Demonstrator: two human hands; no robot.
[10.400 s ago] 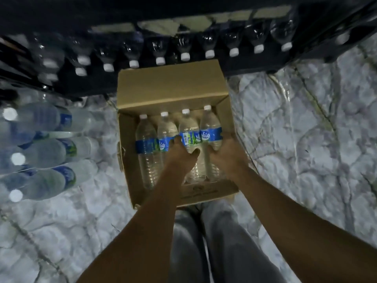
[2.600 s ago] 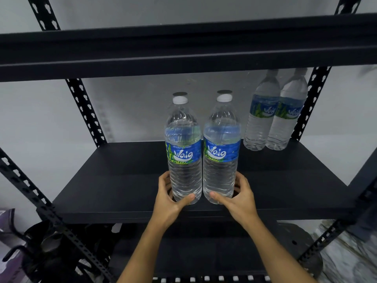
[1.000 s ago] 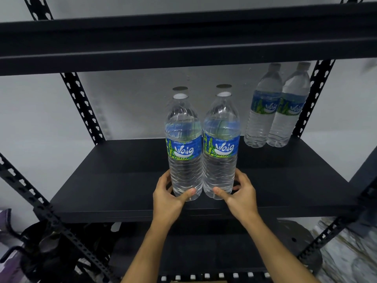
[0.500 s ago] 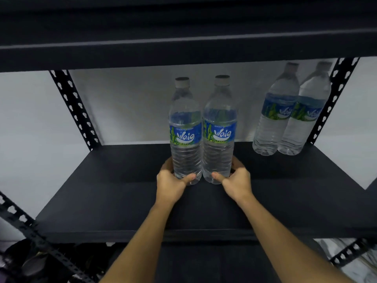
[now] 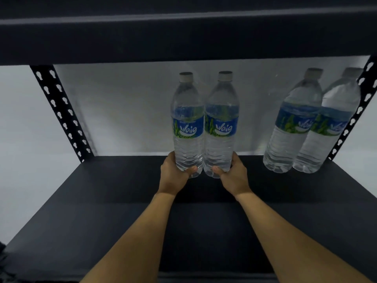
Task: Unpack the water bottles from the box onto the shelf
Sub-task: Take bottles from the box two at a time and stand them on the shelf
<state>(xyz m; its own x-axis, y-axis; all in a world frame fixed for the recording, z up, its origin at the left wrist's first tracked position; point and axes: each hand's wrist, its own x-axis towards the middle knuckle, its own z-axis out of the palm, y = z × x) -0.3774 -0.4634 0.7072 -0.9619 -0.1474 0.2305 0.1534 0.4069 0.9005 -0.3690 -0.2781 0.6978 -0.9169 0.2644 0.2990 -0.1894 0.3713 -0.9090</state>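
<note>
Two clear water bottles with blue Waig labels stand upright side by side deep over the black shelf board (image 5: 114, 211). My left hand (image 5: 173, 176) grips the base of the left bottle (image 5: 187, 123). My right hand (image 5: 234, 176) grips the base of the right bottle (image 5: 221, 123). The two bottles touch each other. I cannot tell whether their bases rest on the board. The box is out of view.
Two more bottles (image 5: 310, 127) stand together at the back right of the shelf, against the perforated upright (image 5: 355, 111). Another perforated upright (image 5: 61, 111) stands at the back left. The upper shelf board (image 5: 183, 31) hangs low overhead.
Both hands have carried the two bottles from the shelf's front edge deeper toward the back wall. The view has moved closer in under the upper shelf.
</note>
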